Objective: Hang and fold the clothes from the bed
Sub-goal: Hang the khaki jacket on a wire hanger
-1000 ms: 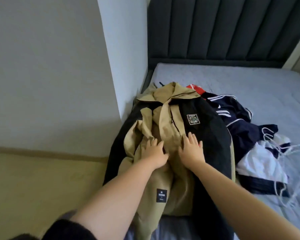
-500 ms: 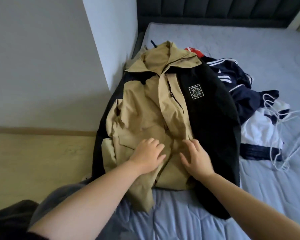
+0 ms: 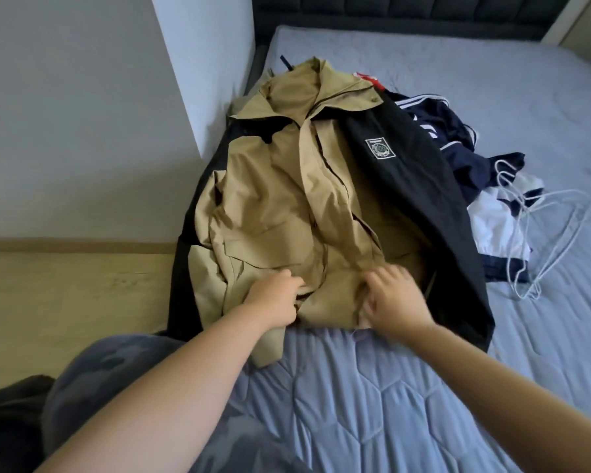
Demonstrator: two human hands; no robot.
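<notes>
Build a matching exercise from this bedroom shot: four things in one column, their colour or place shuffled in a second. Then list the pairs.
Column 1
1. jacket
2. wire hangers
3. navy track top
4. headboard

Column 2
A. white, on the bed, right of the clothes
B. dark, padded, at the bed's far end
C. tan and black, under the left hand and right hand
D. white-striped, just right of the jacket

Pairs: 1-C, 2-A, 3-D, 4-B
</notes>
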